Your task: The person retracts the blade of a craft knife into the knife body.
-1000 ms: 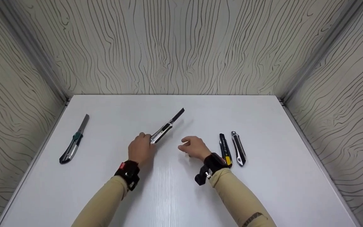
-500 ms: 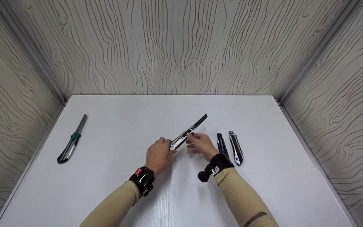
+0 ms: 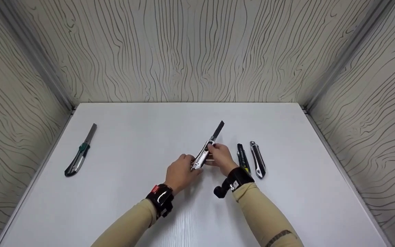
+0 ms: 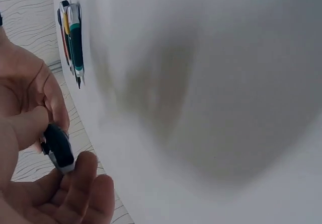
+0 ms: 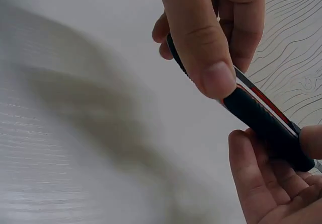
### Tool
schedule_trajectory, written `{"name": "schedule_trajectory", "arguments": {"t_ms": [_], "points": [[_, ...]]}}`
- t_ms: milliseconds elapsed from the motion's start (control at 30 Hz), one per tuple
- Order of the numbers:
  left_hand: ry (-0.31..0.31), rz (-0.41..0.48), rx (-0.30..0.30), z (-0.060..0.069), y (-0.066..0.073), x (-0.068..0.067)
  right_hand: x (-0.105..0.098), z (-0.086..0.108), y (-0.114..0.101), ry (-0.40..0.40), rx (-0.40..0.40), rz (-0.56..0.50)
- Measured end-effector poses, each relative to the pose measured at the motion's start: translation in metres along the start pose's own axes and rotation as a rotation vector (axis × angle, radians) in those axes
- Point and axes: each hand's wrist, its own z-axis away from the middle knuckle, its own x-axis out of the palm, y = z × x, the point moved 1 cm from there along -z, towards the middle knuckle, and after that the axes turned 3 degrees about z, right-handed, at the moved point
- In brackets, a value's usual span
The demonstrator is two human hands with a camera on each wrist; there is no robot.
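Note:
A silver and black utility knife (image 3: pixel 202 156) is held above the table in both hands, its dark blade (image 3: pixel 218 129) slid out and pointing up and away. My left hand (image 3: pixel 180 172) grips the rear end of its handle. Near the blade end, my right hand (image 3: pixel 222 158) pinches the handle, the thumb on its upper face. In the right wrist view the knife's dark handle (image 5: pixel 256 116) spans both hands, the right hand (image 5: pixel 201 38) above and the left hand (image 5: pixel 274 189) below. The left wrist view shows the handle end (image 4: pixel 59 146) between fingers.
A green and silver knife (image 3: pixel 80 156) with its blade out lies at the table's left. Right of my right hand lie a black and yellow knife (image 3: pixel 242 156) and a silver and black knife (image 3: pixel 258 159). Patterned walls (image 3: pixel 183 51) stand behind and at both sides of the white table (image 3: pixel 132 127).
My left hand has carried the knife to the right, and it has turned more upright. My right hand, which held nothing a second ago, has taken hold of its front part.

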Motion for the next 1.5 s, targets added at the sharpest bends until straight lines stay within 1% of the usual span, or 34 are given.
{"name": "schedule_trajectory", "arguments": {"t_ms": [67,133,200,267,300,333,400,600,667,767,867,967,1100,1200,1300,1400,1500], "points": [[-0.052,0.081,-0.015,0.001,-0.002,-0.003,0.000,0.000,0.000,-0.001,-0.001,0.008],[-0.136,0.211,-0.024,0.001,-0.005,-0.005,-0.002,0.000,0.000,-0.005,-0.014,0.030],[-0.238,0.384,-0.050,0.001,-0.008,-0.007,-0.005,-0.001,0.001,-0.009,-0.028,0.059],[-0.335,0.557,-0.096,0.001,-0.010,-0.005,-0.008,-0.002,0.001,-0.015,-0.037,0.083],[-0.370,0.629,-0.123,0.002,-0.011,-0.004,-0.009,-0.003,0.002,-0.019,-0.040,0.090],[-0.393,0.682,-0.147,0.002,-0.011,-0.001,-0.010,-0.003,0.002,-0.025,-0.040,0.097],[-0.427,0.753,-0.182,0.004,-0.012,0.003,-0.012,-0.004,0.003,-0.033,-0.042,0.111],[-0.508,0.832,-0.225,0.007,-0.007,0.013,-0.011,-0.003,0.004,-0.085,-0.088,0.187],[-0.517,0.843,-0.231,0.007,-0.006,0.015,-0.010,-0.002,0.002,-0.098,-0.102,0.212],[-0.504,0.850,-0.234,0.007,-0.004,0.018,-0.008,0.000,0.001,-0.109,-0.106,0.215],[-0.476,0.841,-0.229,0.009,-0.003,0.021,-0.006,0.002,0.000,-0.119,-0.088,0.167],[-0.460,0.829,-0.245,0.011,-0.002,0.025,-0.005,0.002,0.001,-0.125,-0.061,0.133],[-0.455,0.821,-0.248,0.013,0.000,0.028,-0.004,0.003,0.003,-0.118,-0.048,0.150],[-0.449,0.821,-0.235,0.014,0.001,0.029,-0.003,0.003,0.004,-0.116,-0.054,0.157],[-0.434,0.817,-0.226,0.015,0.001,0.030,-0.001,0.004,0.006,-0.125,-0.057,0.141],[-0.416,0.804,-0.220,0.016,0.001,0.031,0.001,0.004,0.006,-0.130,-0.057,0.121],[-0.401,0.782,-0.208,0.017,0.000,0.031,0.001,0.005,0.007,-0.119,-0.062,0.114]]}}
